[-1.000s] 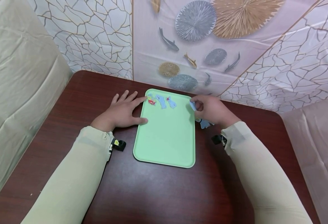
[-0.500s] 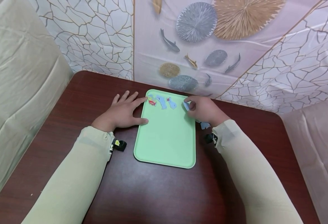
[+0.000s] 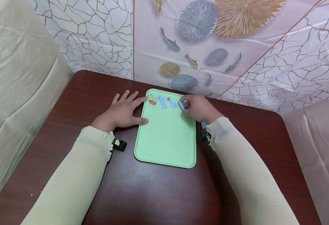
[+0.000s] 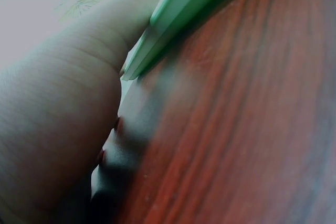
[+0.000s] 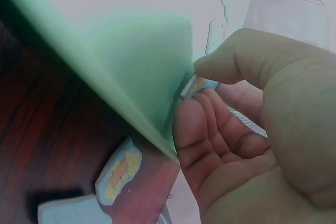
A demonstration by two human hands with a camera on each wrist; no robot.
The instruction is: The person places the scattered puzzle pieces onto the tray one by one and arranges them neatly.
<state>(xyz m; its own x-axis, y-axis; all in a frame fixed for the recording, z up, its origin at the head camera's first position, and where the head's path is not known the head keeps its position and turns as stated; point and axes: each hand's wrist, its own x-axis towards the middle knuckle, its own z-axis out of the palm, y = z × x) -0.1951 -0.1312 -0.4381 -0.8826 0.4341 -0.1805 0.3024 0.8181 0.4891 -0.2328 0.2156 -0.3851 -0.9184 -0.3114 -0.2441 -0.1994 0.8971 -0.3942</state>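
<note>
A light green tray point(image 3: 164, 140) lies on the table. Along its far edge lie flat puzzle pieces: one with red and yellow point(image 3: 152, 101), a pale blue piece point(image 3: 162, 102) and a blue piece with a red spot point(image 3: 172, 103). To the right of these, my right hand point(image 3: 201, 109) pinches another blue puzzle piece point(image 3: 181, 104) between thumb and fingers, tilted just over the tray; in the right wrist view this piece point(image 5: 194, 85) shows some yellow. My left hand point(image 3: 122, 113) rests with spread fingers at the tray's left side, thumb and index finger on its rim.
Loose puzzle pieces lie on the dark wooden table point(image 3: 153, 193) right of the tray, one blue piece point(image 3: 203, 125) partly hidden by my right arm. The right wrist view shows a yellow-and-blue piece point(image 5: 122, 176) touching a pale one point(image 5: 76, 212). A patterned cloth point(image 3: 158, 37) hangs behind the table.
My right hand has moved left over the tray with the puzzle piece, closer to the row of pieces. My left hand stays where it was.
</note>
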